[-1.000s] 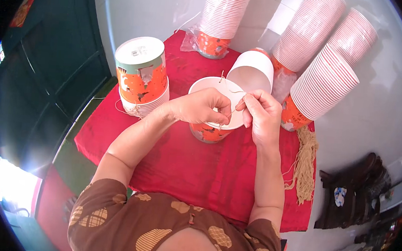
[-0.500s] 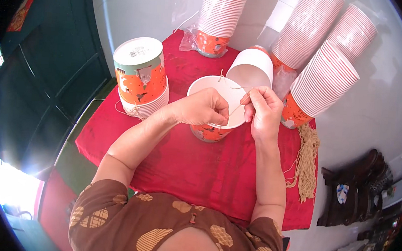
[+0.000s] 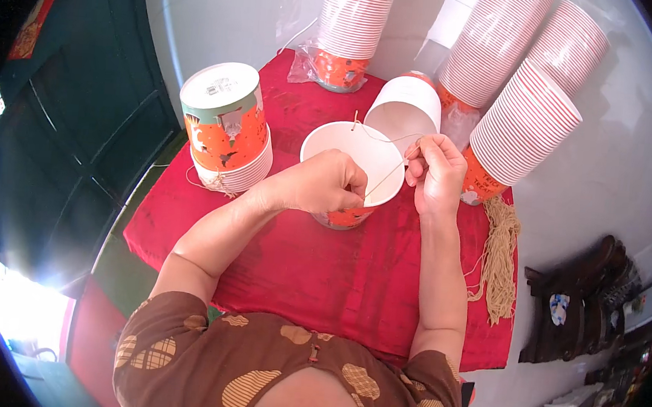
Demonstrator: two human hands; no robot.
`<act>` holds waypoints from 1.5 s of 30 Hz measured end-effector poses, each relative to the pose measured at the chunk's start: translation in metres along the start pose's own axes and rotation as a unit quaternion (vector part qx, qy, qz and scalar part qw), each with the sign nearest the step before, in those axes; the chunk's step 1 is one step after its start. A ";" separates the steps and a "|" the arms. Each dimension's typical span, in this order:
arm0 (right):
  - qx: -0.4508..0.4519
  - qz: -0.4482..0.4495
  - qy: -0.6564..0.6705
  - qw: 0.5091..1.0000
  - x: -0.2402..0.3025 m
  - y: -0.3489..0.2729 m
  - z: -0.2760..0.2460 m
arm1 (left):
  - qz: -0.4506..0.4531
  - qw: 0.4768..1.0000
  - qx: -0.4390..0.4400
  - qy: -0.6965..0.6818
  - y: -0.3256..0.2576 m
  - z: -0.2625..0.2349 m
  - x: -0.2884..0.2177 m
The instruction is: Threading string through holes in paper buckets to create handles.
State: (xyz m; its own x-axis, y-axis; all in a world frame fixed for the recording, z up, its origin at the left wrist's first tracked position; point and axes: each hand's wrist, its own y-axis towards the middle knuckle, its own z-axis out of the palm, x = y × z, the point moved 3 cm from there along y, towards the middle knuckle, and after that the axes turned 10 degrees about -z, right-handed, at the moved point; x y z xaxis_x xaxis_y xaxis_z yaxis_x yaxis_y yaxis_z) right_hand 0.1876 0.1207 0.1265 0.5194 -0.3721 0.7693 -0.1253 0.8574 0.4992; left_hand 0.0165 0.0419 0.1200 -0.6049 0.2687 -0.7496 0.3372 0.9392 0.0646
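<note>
Lettering (image 3: 481, 186) marks stacked tubs (image 3: 522, 134), while right hand (image 3: 435, 173) and left hand (image 3: 321, 180) both pinch twine (image 3: 385, 179) at the bucket (image 3: 345, 143)

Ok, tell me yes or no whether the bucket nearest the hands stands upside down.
No, the bucket stands upright, its open white mouth facing up below the string between the left hand and right hand.

White light is flaring from opening (image 3: 24, 303) lower left of fingers (image 3: 354, 183); wall (image 3: 446, 23) beyond fingers is reflecting pale glare; fisheye is bending dark door (image 3: 66, 140) far left.
</note>
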 end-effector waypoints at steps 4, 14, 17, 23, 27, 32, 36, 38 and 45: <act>-0.023 0.001 -0.011 1.000 0.000 0.003 -0.004 | 0.022 0.997 -0.006 0.075 -0.003 0.000 -0.005; -0.030 0.003 0.010 1.000 0.003 0.005 -0.006 | 0.077 0.954 -0.070 0.280 -0.013 0.005 -0.020; -0.035 0.003 0.009 0.999 0.003 0.005 -0.006 | 0.085 0.946 -0.083 0.301 -0.014 0.005 -0.020; -0.048 -0.010 0.004 0.999 0.003 0.010 -0.016 | 0.091 0.946 -0.082 0.301 -0.014 0.004 -0.021; -0.008 0.012 -0.029 0.999 0.014 0.014 -0.020 | 0.085 0.960 -0.045 0.264 -0.013 0.002 -0.016; 0.017 -0.078 -0.371 0.925 0.031 0.016 -0.035 | 0.019 0.990 -0.002 0.139 -0.018 -0.029 -0.009; 0.078 -0.201 -0.462 0.860 0.042 0.001 -0.014 | 0.009 0.991 0.002 0.136 -0.016 -0.037 -0.004; 0.202 -0.148 -0.403 0.880 0.040 -0.009 0.003 | 0.018 0.991 0.005 0.135 -0.015 -0.034 0.002; 0.456 -0.122 -0.445 0.761 0.031 -0.028 0.019 | 0.090 0.987 -0.002 0.129 -0.008 -0.015 -0.006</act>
State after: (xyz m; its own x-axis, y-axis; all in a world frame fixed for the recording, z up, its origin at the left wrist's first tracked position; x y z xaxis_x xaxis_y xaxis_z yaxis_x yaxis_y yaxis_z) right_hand 0.1907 0.0784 0.1438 -0.1061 -0.9225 0.3710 -0.8627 0.2709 0.4270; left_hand 0.0068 0.0357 0.1341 -0.6993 0.4772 -0.5322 0.4538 0.8716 0.1851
